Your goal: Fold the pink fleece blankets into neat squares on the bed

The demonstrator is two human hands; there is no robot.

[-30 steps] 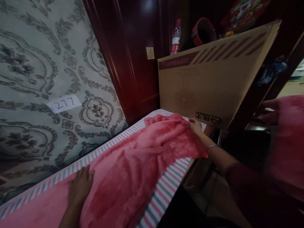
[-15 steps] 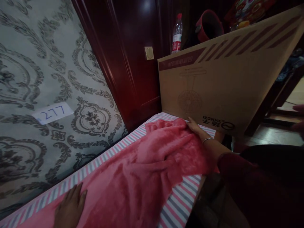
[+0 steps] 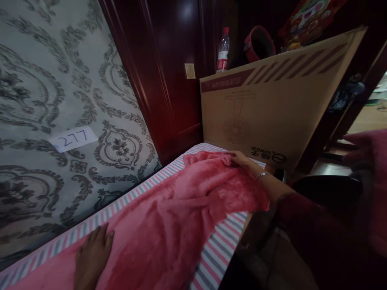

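Note:
A pink plush cloth (image 3: 169, 217), rumpled into soft folds, lies along a striped sheet (image 3: 216, 255); whether it is a blanket or a garment I cannot tell. My left hand (image 3: 93, 254) rests flat on its near left part, fingers spread a little. At the far end, my right hand (image 3: 241, 158), with a silver bracelet at the wrist, closes on the bunched edge of the cloth. Its fingertips are partly hidden in the folds. One corner of the cloth hangs past the sheet's edge under my right forearm.
A large cardboard box (image 3: 269, 104) stands behind the sheet's far end. Beyond it are a bottle (image 3: 223, 52) and a pink ring-shaped item (image 3: 259, 42). Patterned wall (image 3: 121, 145) with a paper label (image 3: 74, 139) runs along the left. A blurred pink shape (image 3: 375, 161) is at the right edge.
My right hand has closed on the cloth's far edge and drawn it slightly, smoothing the bunched end. My left hand stays flat. The view has turned a little, and the blurred pink shape shows more.

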